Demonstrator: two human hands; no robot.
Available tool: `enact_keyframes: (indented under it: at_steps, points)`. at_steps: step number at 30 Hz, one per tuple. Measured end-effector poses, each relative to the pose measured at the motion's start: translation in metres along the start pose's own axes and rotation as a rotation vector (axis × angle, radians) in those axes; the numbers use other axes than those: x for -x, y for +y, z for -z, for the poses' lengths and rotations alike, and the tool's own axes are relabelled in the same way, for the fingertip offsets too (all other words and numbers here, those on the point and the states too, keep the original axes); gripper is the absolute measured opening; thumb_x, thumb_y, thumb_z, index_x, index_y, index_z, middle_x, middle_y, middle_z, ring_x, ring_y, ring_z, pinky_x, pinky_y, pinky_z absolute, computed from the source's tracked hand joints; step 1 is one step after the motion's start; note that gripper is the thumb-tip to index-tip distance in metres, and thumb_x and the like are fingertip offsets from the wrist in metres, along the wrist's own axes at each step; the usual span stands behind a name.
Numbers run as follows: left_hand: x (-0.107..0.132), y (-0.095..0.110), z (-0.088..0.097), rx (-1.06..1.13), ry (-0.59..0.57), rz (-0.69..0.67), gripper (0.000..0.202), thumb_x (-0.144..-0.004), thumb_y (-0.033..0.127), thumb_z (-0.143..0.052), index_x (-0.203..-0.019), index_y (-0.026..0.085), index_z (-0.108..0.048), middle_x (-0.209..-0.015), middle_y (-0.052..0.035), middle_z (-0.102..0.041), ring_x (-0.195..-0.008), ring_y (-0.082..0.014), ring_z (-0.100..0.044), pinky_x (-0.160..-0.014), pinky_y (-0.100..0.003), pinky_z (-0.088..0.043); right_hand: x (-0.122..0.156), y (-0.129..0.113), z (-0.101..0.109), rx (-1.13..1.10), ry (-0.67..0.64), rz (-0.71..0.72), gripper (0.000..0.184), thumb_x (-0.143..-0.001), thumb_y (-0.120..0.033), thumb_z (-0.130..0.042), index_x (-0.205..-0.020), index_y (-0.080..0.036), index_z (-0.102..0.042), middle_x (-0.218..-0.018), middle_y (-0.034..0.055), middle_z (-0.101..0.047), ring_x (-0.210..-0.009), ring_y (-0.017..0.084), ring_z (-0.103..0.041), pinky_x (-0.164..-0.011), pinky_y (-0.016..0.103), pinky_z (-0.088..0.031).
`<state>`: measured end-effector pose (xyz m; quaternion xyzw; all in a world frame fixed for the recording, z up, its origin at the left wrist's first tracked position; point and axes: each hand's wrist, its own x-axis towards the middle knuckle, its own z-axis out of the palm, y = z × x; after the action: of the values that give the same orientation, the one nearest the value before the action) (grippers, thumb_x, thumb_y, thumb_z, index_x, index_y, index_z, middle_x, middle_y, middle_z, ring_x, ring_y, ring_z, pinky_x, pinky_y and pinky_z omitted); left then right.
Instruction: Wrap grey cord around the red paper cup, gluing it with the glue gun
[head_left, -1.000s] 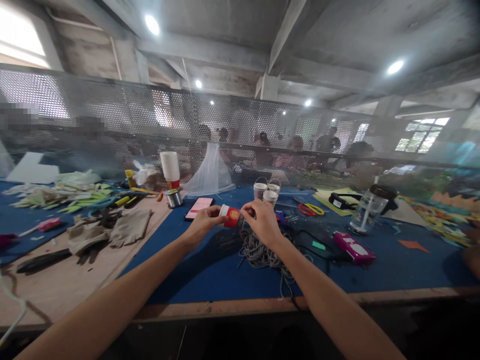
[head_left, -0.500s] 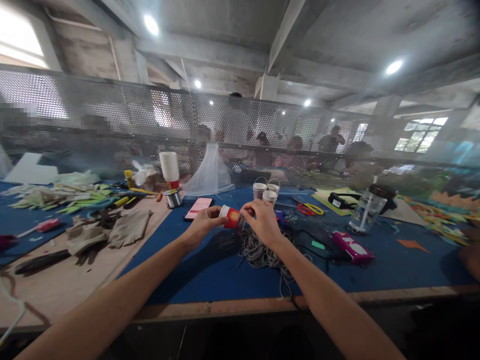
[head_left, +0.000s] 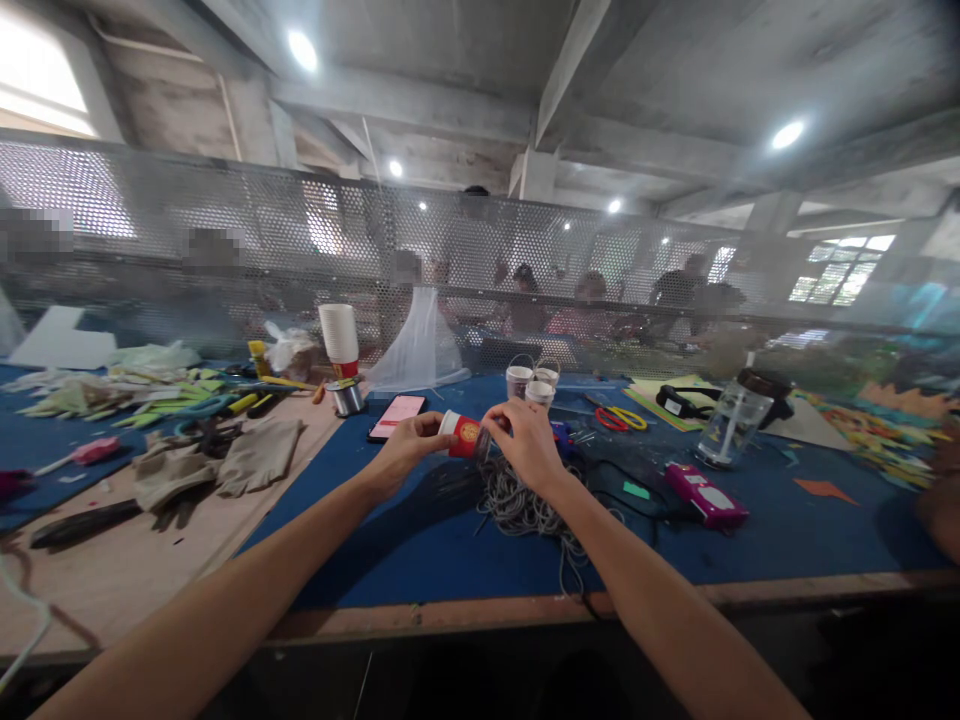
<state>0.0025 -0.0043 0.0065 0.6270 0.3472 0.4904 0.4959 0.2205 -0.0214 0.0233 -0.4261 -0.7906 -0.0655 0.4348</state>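
Observation:
A red paper cup (head_left: 466, 436) with a gold emblem and a white end lies tilted on its side in the air above the table. My left hand (head_left: 409, 448) is closed around its left end. At the right end, grey cord appears to cover part of the cup. There my right hand (head_left: 523, 440) pinches the cord, its fingertips partly hiding the spot. Under the right hand a loose heap of grey cord (head_left: 517, 497) lies on the blue tabletop. Several small cups with thin loop handles (head_left: 540, 385) stand just behind that hand.
Left of centre are a phone (head_left: 397, 416), a metal spool (head_left: 347, 398) and stacked paper cups (head_left: 339, 335). To the right lie scissors (head_left: 619, 417), a purple device (head_left: 706, 496) and a clear bottle (head_left: 733, 425). Gloves (head_left: 259, 456) rest at left; a mesh screen (head_left: 465, 250) stands behind.
My hands and the cup stay almost in place. Beyond the mesh screen, people have shifted slightly.

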Motion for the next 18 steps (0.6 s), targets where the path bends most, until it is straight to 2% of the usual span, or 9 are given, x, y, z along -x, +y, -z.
enact_keyframes:
  at_steps: [18]
  points:
    - [-0.0008,-0.002,0.0009,0.051,-0.046,0.021,0.026,-0.066,0.031,-0.085,-0.085,0.018,-0.073,-0.084,-0.0037,-0.074,-0.076,-0.0183,-0.065,-0.075,-0.03,-0.048,0.0003,0.0017,-0.0004,0.022,-0.023,-0.003,0.014,-0.098,-0.03,-0.059,-0.09,-0.023,-0.068,-0.084,0.0005,-0.065,-0.087,0.018,-0.059,-0.09,0.034,-0.036]
